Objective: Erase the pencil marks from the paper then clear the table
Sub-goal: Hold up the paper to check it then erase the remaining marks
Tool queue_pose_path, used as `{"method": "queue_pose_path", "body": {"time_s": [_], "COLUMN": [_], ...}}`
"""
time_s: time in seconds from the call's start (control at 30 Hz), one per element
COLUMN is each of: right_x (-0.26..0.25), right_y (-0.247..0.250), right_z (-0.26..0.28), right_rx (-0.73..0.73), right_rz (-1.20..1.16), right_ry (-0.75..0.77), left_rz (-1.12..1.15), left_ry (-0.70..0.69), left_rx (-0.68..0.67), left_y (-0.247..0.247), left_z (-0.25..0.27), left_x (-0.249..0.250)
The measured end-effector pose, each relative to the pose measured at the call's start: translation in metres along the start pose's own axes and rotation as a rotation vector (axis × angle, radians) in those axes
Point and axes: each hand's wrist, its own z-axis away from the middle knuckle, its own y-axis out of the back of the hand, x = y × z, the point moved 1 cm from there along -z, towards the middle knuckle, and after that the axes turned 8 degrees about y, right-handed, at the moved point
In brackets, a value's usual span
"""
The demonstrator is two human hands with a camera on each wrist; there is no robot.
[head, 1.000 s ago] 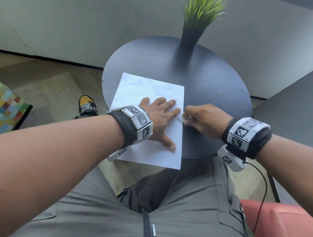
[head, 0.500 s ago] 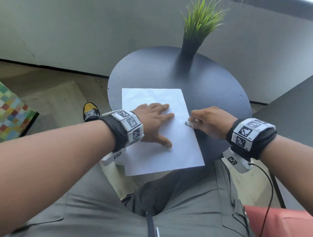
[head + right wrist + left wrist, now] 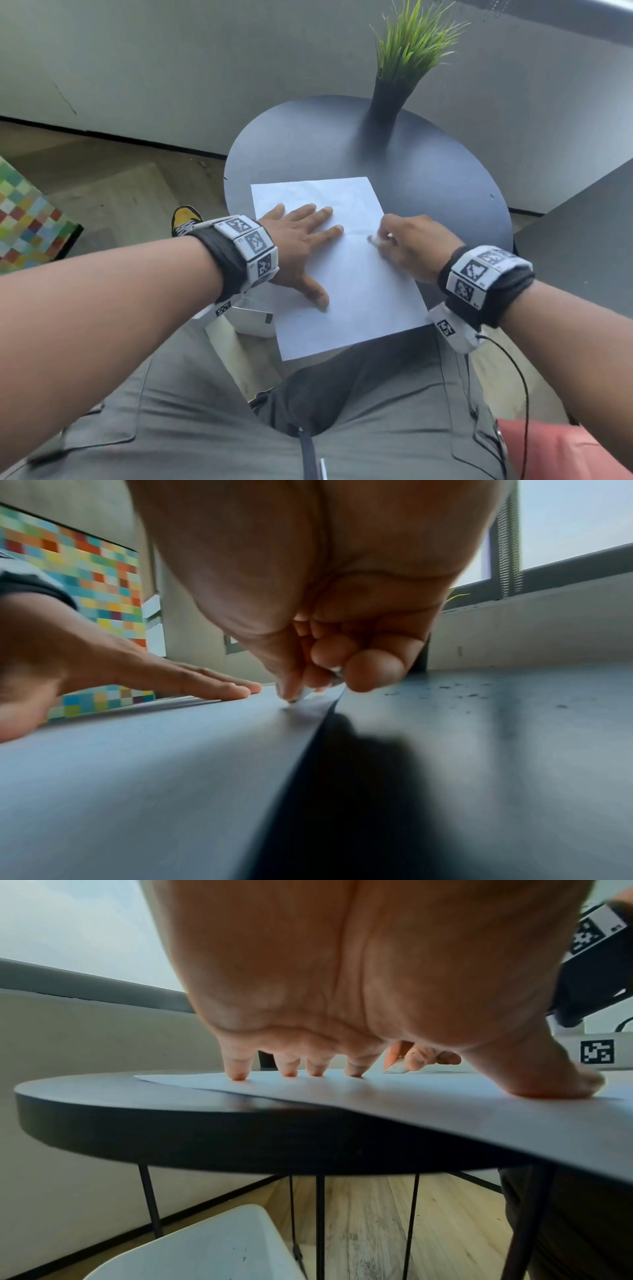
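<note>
Paper: white rectangular sheet of paper [image 3: 346,274] is laid flat on the round dark table [image 3: 428,178], its long axis running from the far rim toward the person's lap, the near end overhanging the near rim.
Left hand: left hand [image 3: 301,246] is spread flat on the left half of the sheet, fingers straight and fanned; in the left wrist view the fingertips [image 3: 238,1073] and thumb are seen pressed down on the paper, so the sheet is pinned.
Right hand: right hand [image 3: 407,246] is curled over the sheet's right edge, thumb and fingers pinched on a small white eraser [image 3: 374,241].
Eraser contact: eraser tip is set down on the paper just inside that right edge, as the right wrist view shows [image 3: 299,696].
Key relation: eraser lies just beside the left index fingertip, to its right; the two hands are near but apart, and the right hand is the one at the work.
Marks: pencil marks near the tip cannot be made out, probably too faint at this angle.
Crumbs: dark specks [image 3: 459,693] are scattered on the bare tabletop to the right of the sheet.
Coming move, judged: short rubbing strokes are called for across the sheet's short axis, away from the pinning fingers, lest the loose right edge be buckled.
Also present: green grass plant in a dark vase [image 3: 390,96] stands at the far rim, well apart.
</note>
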Motion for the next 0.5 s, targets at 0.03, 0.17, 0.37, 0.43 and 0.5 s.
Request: {"method": "queue_pose_path", "body": {"time_s": [0.03,0.17,0.37,0.43,0.5], "right_x": [0.004,-0.038,-0.01,-0.007,-0.024], "right_y": [0.002,-0.008,0.005,0.008,0.003], "right_z": [-0.002,0.014,-0.015,-0.023,-0.02], "right_rx": [0.012,-0.044,-0.085,-0.109,-0.149], "right_rz": [-0.006,-0.029,-0.049,-0.024,0.061], "right_ry": [-0.049,0.27,-0.058,-0.125,-0.014], "left_rz": [0.006,0.025,-0.006,-0.023,-0.04], "left_ry": [0.003,0.004,0.0,0.018,0.031], "left_rx": [0.0,0.006,0.009,-0.004,-0.018], "left_y": [0.001,0.004,0.005,0.008,0.012], "left_z": [-0.002,-0.011,-0.016,-0.018,-0.02], "left_x": [0.0,0.0,0.0,0.002,0.004]}}
